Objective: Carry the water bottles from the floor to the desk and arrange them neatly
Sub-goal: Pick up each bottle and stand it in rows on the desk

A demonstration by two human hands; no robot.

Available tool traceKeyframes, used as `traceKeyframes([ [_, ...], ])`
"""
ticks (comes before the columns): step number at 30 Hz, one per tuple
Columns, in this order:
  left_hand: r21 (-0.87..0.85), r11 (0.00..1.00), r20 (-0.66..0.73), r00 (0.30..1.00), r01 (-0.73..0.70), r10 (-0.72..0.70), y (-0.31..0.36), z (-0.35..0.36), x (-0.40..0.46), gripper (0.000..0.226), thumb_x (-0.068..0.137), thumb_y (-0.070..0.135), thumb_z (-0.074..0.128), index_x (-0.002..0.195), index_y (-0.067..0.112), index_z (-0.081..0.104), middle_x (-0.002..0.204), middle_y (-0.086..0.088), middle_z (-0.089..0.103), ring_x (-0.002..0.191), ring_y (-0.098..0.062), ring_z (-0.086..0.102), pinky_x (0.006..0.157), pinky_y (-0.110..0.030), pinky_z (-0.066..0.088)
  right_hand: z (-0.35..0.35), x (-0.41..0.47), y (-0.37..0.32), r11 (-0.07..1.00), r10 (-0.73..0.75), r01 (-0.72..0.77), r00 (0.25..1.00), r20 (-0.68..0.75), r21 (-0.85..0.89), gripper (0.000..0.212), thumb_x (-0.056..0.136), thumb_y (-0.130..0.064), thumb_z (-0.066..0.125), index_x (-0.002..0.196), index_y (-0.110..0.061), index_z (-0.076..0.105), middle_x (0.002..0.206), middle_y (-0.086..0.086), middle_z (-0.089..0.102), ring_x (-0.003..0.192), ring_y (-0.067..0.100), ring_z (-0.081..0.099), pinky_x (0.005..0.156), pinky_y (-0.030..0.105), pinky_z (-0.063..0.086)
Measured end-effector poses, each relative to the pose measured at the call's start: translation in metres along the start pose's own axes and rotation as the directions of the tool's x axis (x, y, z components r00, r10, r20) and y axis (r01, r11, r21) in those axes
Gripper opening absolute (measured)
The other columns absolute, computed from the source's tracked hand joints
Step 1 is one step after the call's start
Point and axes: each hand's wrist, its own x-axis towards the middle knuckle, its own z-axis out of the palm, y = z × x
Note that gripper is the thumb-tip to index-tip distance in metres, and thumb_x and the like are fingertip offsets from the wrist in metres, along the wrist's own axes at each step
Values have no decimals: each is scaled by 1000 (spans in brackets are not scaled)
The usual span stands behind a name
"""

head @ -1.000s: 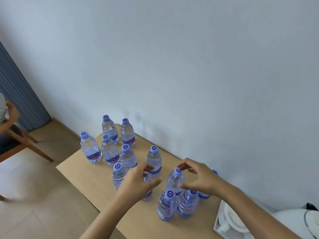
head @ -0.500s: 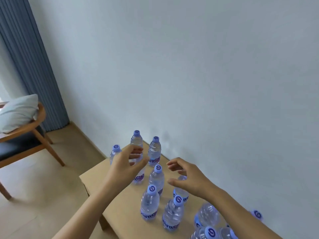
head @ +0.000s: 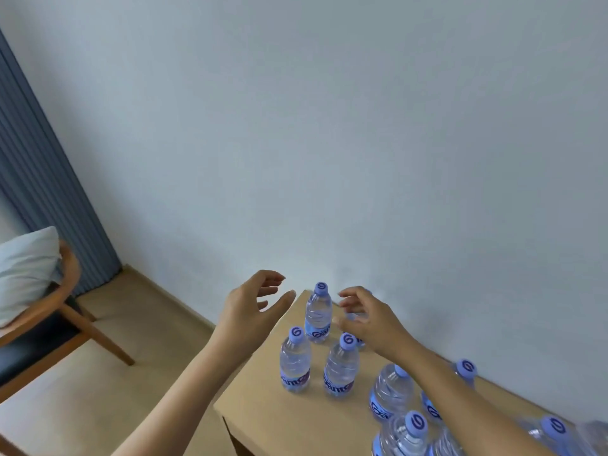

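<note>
your left hand (head: 247,306) hovers past the desk's far left corner, fingers loosely spread and gripping nothing. your right hand (head: 368,319) hangs just right of the back bottle (head: 318,313), fingers relaxed and apart, also empty; it hides part of another bottle behind it. the back bottle stands upright near the desk's (head: 283,419) far corner by the wall (head: 329,126). two more upright bottles stand nearer you, the left one (head: 295,360) and the right one (head: 341,365) side by side, apart. more bottles (head: 404,432) crowd the desk under your right forearm. a wooden chair (head: 65,311) with a pillow (head: 28,268) sits on the floor at left, before a blue curtain (head: 42,179).
</note>
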Motion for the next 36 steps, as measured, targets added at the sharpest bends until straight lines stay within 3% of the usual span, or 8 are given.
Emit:
traceKeyframes([
  [2, 1, 1000, 23, 1000, 5, -5, -9, -1, 14, 20, 86, 32, 71, 103, 32, 61, 107, 18, 65, 102, 7, 60, 87, -22, 53, 3, 17, -1, 999, 30, -31, 999, -9, -15, 40, 86, -21, 75, 120, -26, 52, 117, -4, 59, 109, 8, 58, 94, 22, 47],
  [7, 3, 1000, 57, 998, 8, -8, -31, 6, 43, 21, 87, 32, 70, 105, 33, 59, 108, 20, 63, 104, 7, 59, 85, -18, 52, 12, 63, 13, 990, 129, -128, 991, 24, -62, 58, 87, -26, 73, 136, -20, 43, 126, -1, 52, 110, 11, 54, 75, 10, 43],
  [13, 38, 998, 90, 995, 47, -50, -55, 9, 73, 21, 87, 36, 69, 103, 42, 56, 110, 22, 63, 106, 11, 56, 79, -6, 46, 32, 123, 45, 966, 238, -223, 965, 112, -131, 77, 85, -30, 76, 146, -17, 31, 140, 6, 44, 129, 21, 46, 97, 26, 41],
  [17, 32, 997, 97, 993, 63, -66, -68, 11, 101, 21, 87, 37, 69, 101, 45, 54, 109, 25, 61, 104, 15, 55, 79, -5, 45, 50, 151, 65, 963, 249, -239, 966, 71, -124, 65, 79, -28, 81, 131, -19, 43, 130, 1, 53, 118, 17, 52, 94, 25, 44],
  [21, 37, 996, 152, 984, 85, -89, -87, 13, 122, 21, 87, 37, 69, 101, 44, 55, 110, 24, 61, 104, 14, 55, 79, -7, 46, 66, 166, 79, 948, 317, -314, 946, 63, -61, 55, 71, -27, 88, 111, -19, 51, 105, 0, 63, 91, 12, 57, 72, 17, 46],
  [25, 44, 995, 243, 965, 87, -95, -105, 12, 148, 21, 88, 37, 69, 102, 42, 55, 112, 25, 60, 105, 11, 56, 81, -10, 47, 69, 175, 80, 928, 373, -372, 928, 20, -38, 45, 65, -21, 86, 95, -5, 57, 93, 4, 65, 83, 22, 59, 73, 34, 49],
  [32, 44, 999, 478, 878, 9, -29, -107, 4, 194, 35, 84, 39, 73, 114, 36, 55, 116, 25, 57, 108, 6, 56, 81, -9, 45, 50, 161, 25, 931, 366, -366, 928, -72, 20, 34, 64, -9, 79, 85, 11, 61, 83, 27, 59, 73, 18, 49, 67, 35, 40],
  [36, 48, 997, 629, 777, -68, 23, -94, 6, 213, 65, 73, 48, 80, 128, 34, 50, 125, 23, 53, 117, 2, 52, 91, -14, 43, 14, 147, -33, 957, 289, -281, 942, -172, 72, 37, 61, -16, 89, 93, -18, 71, 95, 0, 72, 87, 16, 67, 76, 30, 55],
])
